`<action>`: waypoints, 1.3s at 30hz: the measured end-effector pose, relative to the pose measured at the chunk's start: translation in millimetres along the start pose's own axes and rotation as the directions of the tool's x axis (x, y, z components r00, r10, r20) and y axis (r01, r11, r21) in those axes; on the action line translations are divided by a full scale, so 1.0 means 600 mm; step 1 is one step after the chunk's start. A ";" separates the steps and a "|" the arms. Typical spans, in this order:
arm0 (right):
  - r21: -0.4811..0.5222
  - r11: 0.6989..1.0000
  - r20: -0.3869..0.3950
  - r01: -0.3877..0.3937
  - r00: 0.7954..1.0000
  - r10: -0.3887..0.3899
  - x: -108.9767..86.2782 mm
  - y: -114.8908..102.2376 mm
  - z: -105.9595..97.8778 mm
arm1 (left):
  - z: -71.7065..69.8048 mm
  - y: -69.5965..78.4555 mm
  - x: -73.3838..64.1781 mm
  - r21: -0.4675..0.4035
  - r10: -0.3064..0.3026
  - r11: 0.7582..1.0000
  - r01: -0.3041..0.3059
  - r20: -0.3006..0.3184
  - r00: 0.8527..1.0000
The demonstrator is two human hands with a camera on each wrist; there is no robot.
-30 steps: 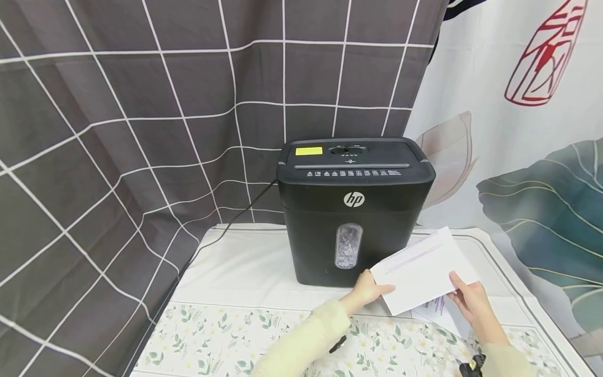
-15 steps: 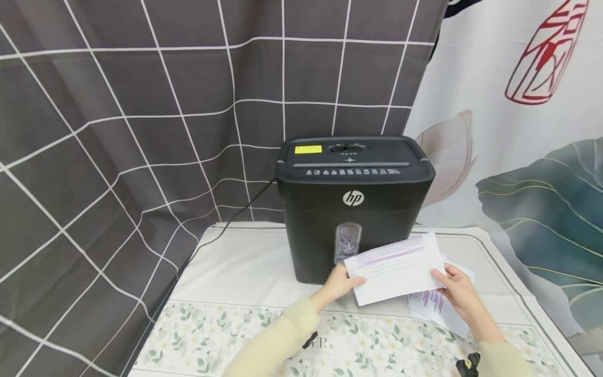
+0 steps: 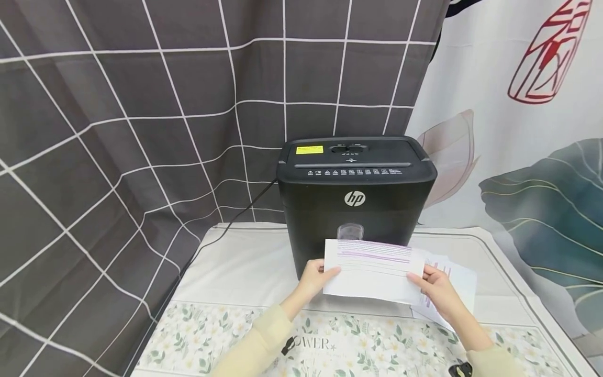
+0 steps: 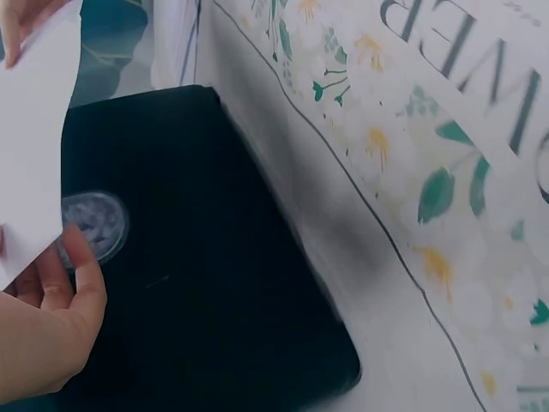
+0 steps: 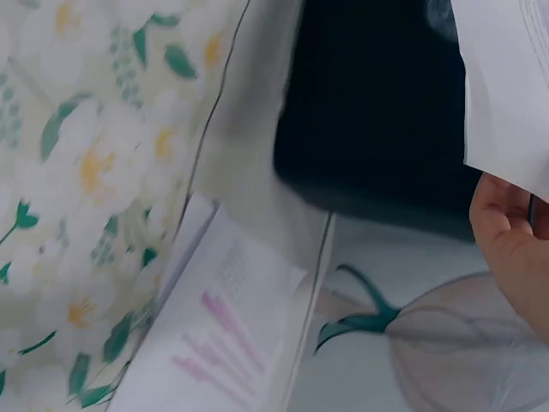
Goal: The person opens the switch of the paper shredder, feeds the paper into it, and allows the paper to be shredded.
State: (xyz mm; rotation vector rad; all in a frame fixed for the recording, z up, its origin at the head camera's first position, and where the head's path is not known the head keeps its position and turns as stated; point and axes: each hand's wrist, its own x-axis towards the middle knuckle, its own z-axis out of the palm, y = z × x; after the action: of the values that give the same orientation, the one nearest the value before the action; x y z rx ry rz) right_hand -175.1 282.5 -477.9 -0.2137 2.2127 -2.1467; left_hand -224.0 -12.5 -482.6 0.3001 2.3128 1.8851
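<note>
Both hands hold a white sheet of paper [image 3: 369, 272] up in front of a black paper shredder [image 3: 311, 209] with an hp logo. Purple highlighted lines of print run along its upper part. At the left edge, my left hand [image 3: 313, 277] pinches the sheet between thumb and fingers. My right hand [image 3: 438, 290] grips the opposite edge. In the left wrist view the left fingers [image 4: 84, 266] curl behind the sheet, in front of the shredder's window. The sheet covers most of that window [image 3: 350, 231] in the head view. The shredder's feed slot [image 3: 353, 165] lies across its top.
More printed sheets [image 3: 464, 283] lie on the table to the right, partly behind the right hand. A power cord [image 3: 231, 222] runs left from the shredder. A flowered cloth [image 3: 226, 335] covers the table's front, and a dark checked curtain [image 3: 188, 104] hangs behind.
Both hands have carried the sheet leftward, from the shredder's right side to its front, and levelled it from a slant. More of the sheets on the table shows now.
</note>
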 end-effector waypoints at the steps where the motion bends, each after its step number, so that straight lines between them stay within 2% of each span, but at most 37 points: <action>1: -0.025 1.000 -0.008 0.002 1.000 -0.002 0.001 -0.003 0.005 | -0.005 0.003 -0.003 -0.013 -0.003 1.000 0.003 0.003 1.000; 5: -0.153 0.988 -0.054 -0.005 0.999 -0.004 0.001 -0.018 0.023 | -0.023 0.028 -0.023 -0.035 0.030 0.999 -0.029 0.019 0.999; 9: -0.303 0.953 -0.110 -0.011 0.994 -0.024 0.001 -0.030 0.039 | -0.040 0.050 -0.045 -0.021 0.064 0.998 -0.063 0.036 0.997; 12: -0.422 0.907 -0.131 0.008 0.989 -0.070 0.001 -0.034 0.049 | -0.050 0.045 -0.052 0.007 0.079 0.997 -0.080 0.040 0.996; 15: -0.505 0.862 -0.131 0.037 0.984 -0.119 0.001 -0.037 0.057 | -0.059 0.024 -0.049 0.040 0.082 0.996 -0.084 0.044 0.996; 18: -0.542 0.836 -0.097 0.092 0.980 -0.171 0.001 -0.046 0.060 | -0.071 0.013 -0.044 0.083 0.097 0.991 -0.102 0.061 0.993; 21: -0.570 0.806 -0.050 0.162 0.972 -0.231 -0.001 -0.062 0.061 | -0.082 0.019 -0.044 0.100 0.111 0.988 -0.118 0.074 0.991; 25: -0.612 0.769 -0.037 0.188 0.963 -0.265 -0.002 -0.088 0.062 | -0.094 0.041 -0.048 0.086 0.131 0.986 -0.140 0.095 0.987; 31: -0.615 0.772 -0.074 0.159 0.963 -0.257 -0.003 -0.120 0.062 | -0.114 0.082 -0.057 0.116 0.142 0.981 -0.157 0.123 0.982; 37: -0.683 0.695 -0.027 0.224 0.943 -0.331 -0.002 -0.161 0.060 | -0.134 0.122 -0.058 0.174 0.173 0.966 -0.193 0.122 0.977; 39: -0.681 0.690 -0.016 0.246 0.937 -0.350 0.001 -0.175 0.058 | -0.140 0.134 -0.058 0.205 0.192 0.956 -0.212 0.113 0.975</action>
State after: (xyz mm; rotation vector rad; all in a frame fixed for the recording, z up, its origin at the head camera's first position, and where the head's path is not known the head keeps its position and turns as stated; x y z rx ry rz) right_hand -164.4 245.4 -374.3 -0.4884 3.1567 -1.3700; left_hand -204.9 -84.9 -387.1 0.6589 2.5094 1.6595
